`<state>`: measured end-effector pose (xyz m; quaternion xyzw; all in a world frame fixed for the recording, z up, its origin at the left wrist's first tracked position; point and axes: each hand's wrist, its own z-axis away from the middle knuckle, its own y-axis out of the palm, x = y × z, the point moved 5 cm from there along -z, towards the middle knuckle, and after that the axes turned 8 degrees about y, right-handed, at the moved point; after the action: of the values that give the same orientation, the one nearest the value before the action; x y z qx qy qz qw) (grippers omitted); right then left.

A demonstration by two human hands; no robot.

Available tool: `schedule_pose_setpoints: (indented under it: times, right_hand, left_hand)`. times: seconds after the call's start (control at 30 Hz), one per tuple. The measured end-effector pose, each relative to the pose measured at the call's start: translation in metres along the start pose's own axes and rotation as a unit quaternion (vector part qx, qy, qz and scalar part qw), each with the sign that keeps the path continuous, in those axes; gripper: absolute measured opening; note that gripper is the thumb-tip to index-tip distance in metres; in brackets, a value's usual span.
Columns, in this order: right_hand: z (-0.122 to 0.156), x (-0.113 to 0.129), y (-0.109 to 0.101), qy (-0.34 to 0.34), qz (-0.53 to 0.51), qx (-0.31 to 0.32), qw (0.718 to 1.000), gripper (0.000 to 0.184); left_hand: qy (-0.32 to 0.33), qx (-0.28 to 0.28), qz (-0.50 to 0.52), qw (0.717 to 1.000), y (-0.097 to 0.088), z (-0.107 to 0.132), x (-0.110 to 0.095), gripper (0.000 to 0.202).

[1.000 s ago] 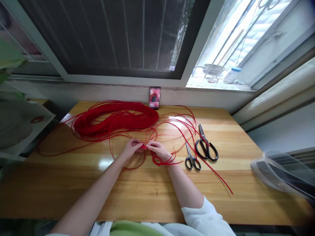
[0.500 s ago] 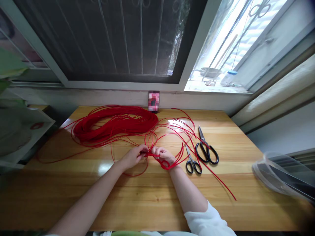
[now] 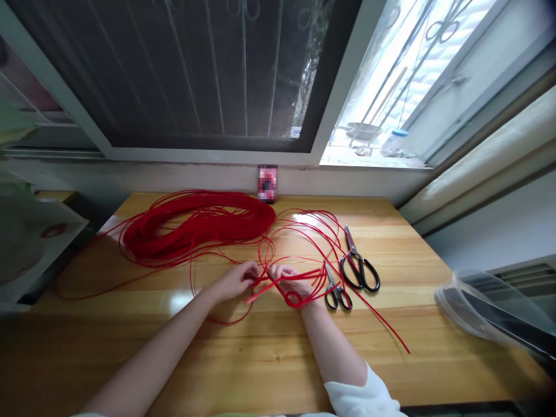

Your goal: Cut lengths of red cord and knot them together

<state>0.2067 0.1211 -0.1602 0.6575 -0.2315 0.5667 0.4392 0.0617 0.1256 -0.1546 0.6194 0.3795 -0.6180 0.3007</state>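
Red cord runs between the person's two hands, just above a honey-coloured wooden table, and a small loop of it sits by the right wrist. The left hand is nearly closed, its fingers pinching a strand where the cord crosses itself. The right hand is curled narrow around the cord, with strands passing over its back. Thin lengths trail across the tabletop to a large loose coil of the same cord, which lies beyond the hands toward the wall. Just right of the right hand sit small black-handled scissors, and larger black-handled scissors lie beside them. A blurred card stands against the wall. Crumpled clear plastic shows at the far right.
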Motion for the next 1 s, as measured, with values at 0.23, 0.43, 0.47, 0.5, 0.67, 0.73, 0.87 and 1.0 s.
schedule_pose_setpoints:
  times: [0.23,0.43,0.47,0.5,0.67,0.73,0.87,1.0]
  right_hand:
    - [0.007,0.021,0.034,0.017,0.207,0.019,0.978,0.021]
    - [0.016,-0.008,0.009,0.108,0.042,-0.228,0.967,0.029]
    - [0.017,-0.013,0.005,0.129,0.021,-0.264,0.956,0.033]
    - [0.017,-0.018,0.002,0.147,0.007,-0.286,0.947,0.037]
    - [0.006,-0.023,0.006,0.227,0.048,-0.266,0.935,0.046]
    - [0.001,-0.021,0.007,0.235,0.056,-0.269,0.932,0.047]
    - [-0.008,-0.019,0.015,0.249,-0.005,-0.213,0.945,0.046]
    - [-0.015,-0.015,0.021,0.235,-0.077,-0.192,0.950,0.036]
  left_hand:
    - [-0.242,-0.157,0.238,0.927,-0.003,0.004,0.026,0.006]
    - [-0.238,-0.206,0.211,0.926,0.002,0.003,0.013,0.017]
    - [-0.239,-0.202,0.211,0.926,0.004,0.003,0.012,0.016]
    - [-0.241,-0.196,0.213,0.926,0.006,0.003,0.010,0.015]
    - [-0.239,-0.183,0.213,0.930,0.009,0.004,-0.002,0.017]
    - [-0.237,-0.178,0.203,0.933,0.009,0.003,-0.005,0.019]
    - [-0.236,-0.169,0.189,0.938,0.010,0.000,-0.009,0.024]
    - [-0.231,-0.161,0.174,0.944,0.015,-0.002,-0.008,0.022]
